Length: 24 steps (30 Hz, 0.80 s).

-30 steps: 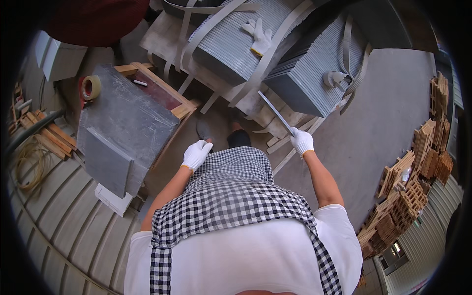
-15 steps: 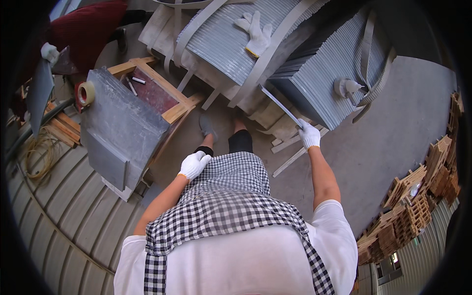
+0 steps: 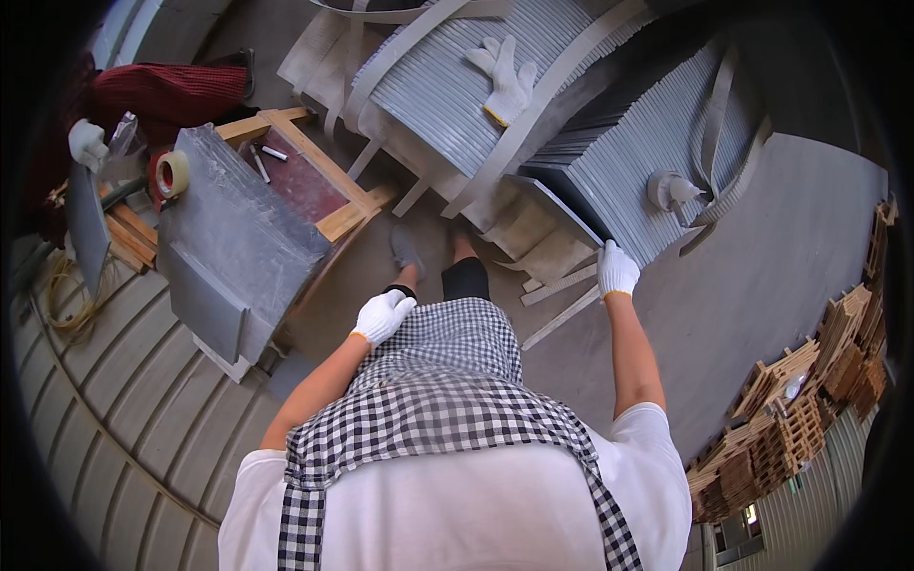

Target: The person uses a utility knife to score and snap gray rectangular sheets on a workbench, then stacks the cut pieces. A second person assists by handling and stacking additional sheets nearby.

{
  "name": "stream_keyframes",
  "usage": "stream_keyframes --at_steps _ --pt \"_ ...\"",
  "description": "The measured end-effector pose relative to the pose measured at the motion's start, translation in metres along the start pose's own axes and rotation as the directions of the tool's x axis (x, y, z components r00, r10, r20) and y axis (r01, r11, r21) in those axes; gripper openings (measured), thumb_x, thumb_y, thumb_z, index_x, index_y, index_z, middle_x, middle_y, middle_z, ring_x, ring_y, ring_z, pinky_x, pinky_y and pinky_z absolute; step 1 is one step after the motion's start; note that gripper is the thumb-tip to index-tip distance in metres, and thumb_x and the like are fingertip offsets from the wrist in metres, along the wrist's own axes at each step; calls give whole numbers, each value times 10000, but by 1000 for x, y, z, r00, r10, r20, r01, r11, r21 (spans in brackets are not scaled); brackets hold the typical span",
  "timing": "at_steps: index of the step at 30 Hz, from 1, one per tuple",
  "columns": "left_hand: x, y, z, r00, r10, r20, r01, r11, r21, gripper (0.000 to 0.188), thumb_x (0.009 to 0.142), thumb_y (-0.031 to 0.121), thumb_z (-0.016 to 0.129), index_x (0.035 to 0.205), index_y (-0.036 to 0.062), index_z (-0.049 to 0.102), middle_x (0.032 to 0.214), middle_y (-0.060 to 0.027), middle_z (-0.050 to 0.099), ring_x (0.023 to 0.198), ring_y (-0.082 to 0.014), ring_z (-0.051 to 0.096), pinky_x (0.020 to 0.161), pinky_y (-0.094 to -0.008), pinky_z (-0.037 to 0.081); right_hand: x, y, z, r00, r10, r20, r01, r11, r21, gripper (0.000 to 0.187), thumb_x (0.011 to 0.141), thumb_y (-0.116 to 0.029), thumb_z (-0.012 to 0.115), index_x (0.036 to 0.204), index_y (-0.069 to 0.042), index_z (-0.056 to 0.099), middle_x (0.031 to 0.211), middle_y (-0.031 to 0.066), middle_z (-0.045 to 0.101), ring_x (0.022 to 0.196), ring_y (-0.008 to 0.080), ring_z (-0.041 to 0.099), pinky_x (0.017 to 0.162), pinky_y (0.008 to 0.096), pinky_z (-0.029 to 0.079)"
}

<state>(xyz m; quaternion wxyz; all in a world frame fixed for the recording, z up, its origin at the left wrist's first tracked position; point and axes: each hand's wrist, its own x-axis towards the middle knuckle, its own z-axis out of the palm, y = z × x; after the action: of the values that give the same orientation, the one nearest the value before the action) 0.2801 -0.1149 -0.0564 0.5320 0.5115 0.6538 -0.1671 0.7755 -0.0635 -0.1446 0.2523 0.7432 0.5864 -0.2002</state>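
My right hand point(image 3: 619, 270), in a white knit glove with a yellow-edged cuff, grips the near corner of a thin grey panel point(image 3: 560, 208). This panel stands on edge at the near end of the right-hand stack of grey panels point(image 3: 619, 157), with a dark gap between them. My left hand point(image 3: 384, 317), gloved likewise, lies against the checked apron point(image 3: 447, 343) at my thigh. Its fingers are curled together, and nothing shows in them.
A spare glove point(image 3: 505, 84) lies on the left stack point(image 3: 433, 86); a white nozzle bottle point(image 3: 672, 190) is on the right one. At left, a grey slab point(image 3: 233, 205) with a tape roll point(image 3: 172, 174) rests by a wooden frame point(image 3: 343, 221). A co-worker's gloved hand point(image 3: 88, 145) holds a panel point(image 3: 88, 228).
The panel in my right hand has swung toward the right stack and shows more of its face. My right hand moved slightly right. The co-worker's hand and panel shifted a little.
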Motion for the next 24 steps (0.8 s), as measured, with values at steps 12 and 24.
stream_keyframes --at_steps 12,24 --pt "8 25 -48 971 121 -206 -154 977 -148 442 958 447 546 1033 43 709 1010 -236 708 969 -417 669 861 -487 514 -17 -54 -47 988 -155 -28 157 979 128 349 953 -414 562 1147 -169 717 975 166 740 894 362 710 791 481 556" --pt "22 24 -118 941 160 -299 -244 933 -266 423 961 434 490 1039 63 680 960 -201 696 927 -394 653 834 -505 491 92 -219 -249 786 -476 -396 559 820 122 348 959 -404 578 1147 -151 726 984 192 724 906 395 699 815 477 548"
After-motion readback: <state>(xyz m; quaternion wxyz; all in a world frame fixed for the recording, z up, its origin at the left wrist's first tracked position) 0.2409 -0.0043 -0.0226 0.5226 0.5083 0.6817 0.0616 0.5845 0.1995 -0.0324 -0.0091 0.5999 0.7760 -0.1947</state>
